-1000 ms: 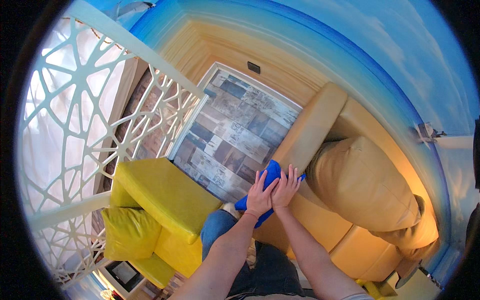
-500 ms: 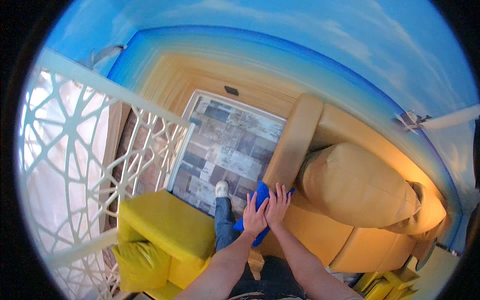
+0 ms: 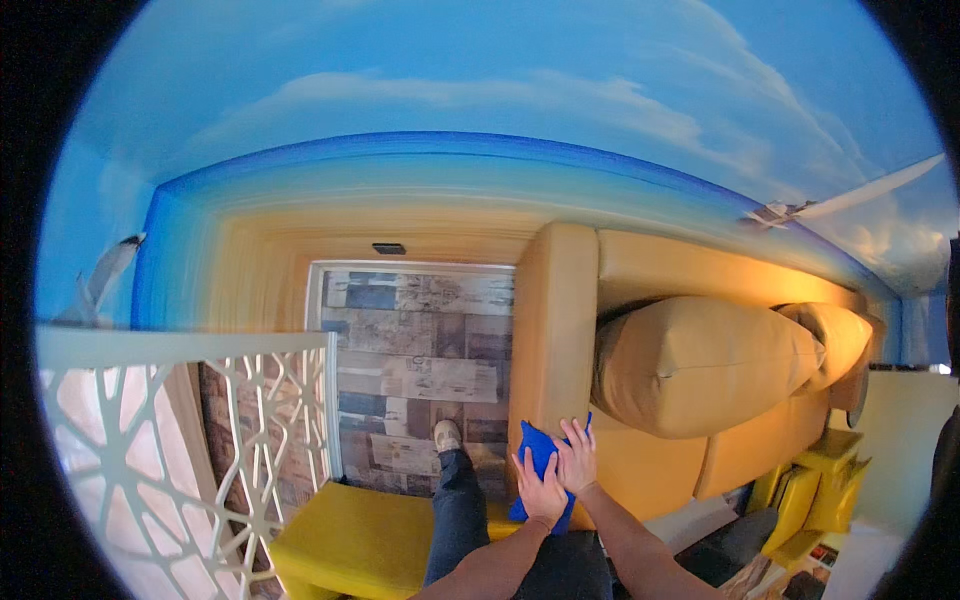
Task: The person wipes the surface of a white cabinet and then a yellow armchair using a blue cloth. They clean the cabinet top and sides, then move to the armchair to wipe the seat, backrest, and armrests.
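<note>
A bright blue cloth (image 3: 541, 444) lies over the front end of the tan sofa's armrest (image 3: 553, 320). My left hand (image 3: 541, 490) rests on the cloth with its fingers stretched out. Right beside it, my right hand (image 3: 576, 458) lies on the cloth's right side, fingers also extended and slightly apart. The two hands nearly touch, and blue fabric shows around and between them. What lies under the palms is hidden.
Large tan cushions (image 3: 700, 365) lean on the sofa. A yellow seat (image 3: 350, 540) stands at the lower left, beside a white lattice partition (image 3: 180, 345). My leg (image 3: 455, 515) stands on patterned flooring (image 3: 425, 340). More yellow furniture (image 3: 800, 500) is at the right.
The view has turned and tilted, so more of the painted wall shows. Both hands remain on the blue cloth at the armrest's front end, the right hand's fingers slightly more spread.
</note>
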`<state>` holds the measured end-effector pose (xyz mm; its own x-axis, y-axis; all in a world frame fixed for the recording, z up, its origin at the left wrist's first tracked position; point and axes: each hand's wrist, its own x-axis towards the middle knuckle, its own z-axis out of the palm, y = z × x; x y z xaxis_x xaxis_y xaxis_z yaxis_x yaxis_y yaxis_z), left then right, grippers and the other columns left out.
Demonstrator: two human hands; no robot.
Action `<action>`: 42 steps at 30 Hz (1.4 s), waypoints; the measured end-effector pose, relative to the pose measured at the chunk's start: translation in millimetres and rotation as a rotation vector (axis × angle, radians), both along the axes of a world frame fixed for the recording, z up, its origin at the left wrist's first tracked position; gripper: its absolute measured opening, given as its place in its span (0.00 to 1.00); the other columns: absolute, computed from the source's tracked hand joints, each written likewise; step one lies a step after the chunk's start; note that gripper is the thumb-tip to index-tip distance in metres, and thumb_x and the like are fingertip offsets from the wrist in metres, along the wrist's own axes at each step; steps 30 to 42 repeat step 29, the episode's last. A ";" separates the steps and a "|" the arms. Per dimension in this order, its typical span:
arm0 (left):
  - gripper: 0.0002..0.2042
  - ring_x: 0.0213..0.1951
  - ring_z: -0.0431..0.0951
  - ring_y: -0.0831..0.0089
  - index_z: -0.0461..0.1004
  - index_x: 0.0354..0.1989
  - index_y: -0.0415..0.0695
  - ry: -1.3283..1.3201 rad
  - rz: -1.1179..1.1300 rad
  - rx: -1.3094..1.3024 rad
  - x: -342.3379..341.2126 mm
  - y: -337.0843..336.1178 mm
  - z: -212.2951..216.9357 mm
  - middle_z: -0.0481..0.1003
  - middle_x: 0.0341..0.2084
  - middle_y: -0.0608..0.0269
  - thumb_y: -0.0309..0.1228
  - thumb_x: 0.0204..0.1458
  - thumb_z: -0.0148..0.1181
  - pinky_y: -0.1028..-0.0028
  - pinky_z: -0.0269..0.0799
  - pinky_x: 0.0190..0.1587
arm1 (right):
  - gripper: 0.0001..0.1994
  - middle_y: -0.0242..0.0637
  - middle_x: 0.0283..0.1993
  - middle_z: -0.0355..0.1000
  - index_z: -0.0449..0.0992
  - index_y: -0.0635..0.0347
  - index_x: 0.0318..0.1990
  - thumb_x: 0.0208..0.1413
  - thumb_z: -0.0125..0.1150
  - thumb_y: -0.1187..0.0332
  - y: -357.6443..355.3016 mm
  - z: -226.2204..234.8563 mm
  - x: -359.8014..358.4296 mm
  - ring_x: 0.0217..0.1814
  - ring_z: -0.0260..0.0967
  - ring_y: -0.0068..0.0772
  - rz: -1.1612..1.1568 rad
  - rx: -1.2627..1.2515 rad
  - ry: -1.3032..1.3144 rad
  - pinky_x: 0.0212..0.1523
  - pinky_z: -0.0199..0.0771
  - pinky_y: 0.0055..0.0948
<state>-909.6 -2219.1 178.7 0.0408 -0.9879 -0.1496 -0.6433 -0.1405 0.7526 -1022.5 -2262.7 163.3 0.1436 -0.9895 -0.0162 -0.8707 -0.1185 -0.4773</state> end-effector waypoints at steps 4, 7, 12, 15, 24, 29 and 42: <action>0.23 0.69 0.48 0.27 0.69 0.63 0.56 0.013 -0.028 0.019 5.8 -0.5 -3.4 0.54 0.67 0.34 0.30 0.57 0.54 0.40 0.53 0.66 | 0.17 0.39 0.71 0.58 0.76 0.49 0.54 0.58 0.54 0.62 -0.9 3.4 8.9 0.75 0.51 0.49 -0.009 0.033 0.060 0.73 0.45 0.60; 0.23 0.69 0.46 0.25 0.68 0.63 0.55 0.030 -0.058 0.073 8.7 -3.0 -0.3 0.54 0.67 0.32 0.29 0.57 0.54 0.40 0.51 0.67 | 0.17 0.39 0.71 0.59 0.78 0.49 0.53 0.58 0.54 0.61 -1.2 2.4 9.0 0.75 0.51 0.48 -0.007 0.022 0.079 0.73 0.45 0.59; 0.22 0.70 0.46 0.26 0.67 0.64 0.55 0.003 -0.080 0.054 8.1 -0.2 -0.2 0.52 0.68 0.34 0.29 0.59 0.52 0.39 0.55 0.64 | 0.17 0.39 0.71 0.59 0.79 0.49 0.53 0.58 0.54 0.60 3.9 -0.9 5.9 0.75 0.51 0.48 -0.017 0.048 0.090 0.73 0.45 0.59; 0.23 0.69 0.46 0.25 0.64 0.65 0.51 -0.030 -0.127 0.105 11.6 -5.6 4.2 0.52 0.68 0.32 0.29 0.59 0.50 0.39 0.59 0.62 | 0.18 0.39 0.71 0.59 0.78 0.49 0.53 0.58 0.54 0.59 0.9 3.2 8.6 0.76 0.50 0.48 -0.019 0.106 0.091 0.73 0.45 0.59; 0.25 0.69 0.48 0.26 0.65 0.66 0.45 0.032 -0.275 0.050 28.8 -10.1 -8.0 0.45 0.69 0.27 0.28 0.58 0.54 0.43 0.56 0.66 | 0.17 0.36 0.73 0.58 0.77 0.48 0.54 0.56 0.57 0.62 -3.3 10.7 11.7 0.77 0.48 0.42 -0.008 0.061 0.121 0.74 0.46 0.56; 0.29 0.70 0.48 0.28 0.62 0.68 0.44 0.080 -0.470 0.186 45.1 -24.0 -8.4 0.37 0.70 0.24 0.28 0.56 0.59 0.47 0.58 0.67 | 0.18 0.33 0.76 0.53 0.77 0.49 0.54 0.54 0.60 0.64 -1.3 5.8 9.8 0.79 0.45 0.40 0.005 0.094 0.149 0.76 0.42 0.55; 0.29 0.70 0.48 0.28 0.62 0.68 0.44 0.080 -0.470 0.186 45.1 -24.0 -8.4 0.37 0.70 0.24 0.28 0.56 0.59 0.47 0.58 0.67 | 0.18 0.33 0.76 0.53 0.77 0.49 0.54 0.54 0.60 0.64 -1.3 5.8 9.8 0.79 0.45 0.40 0.005 0.094 0.149 0.76 0.42 0.55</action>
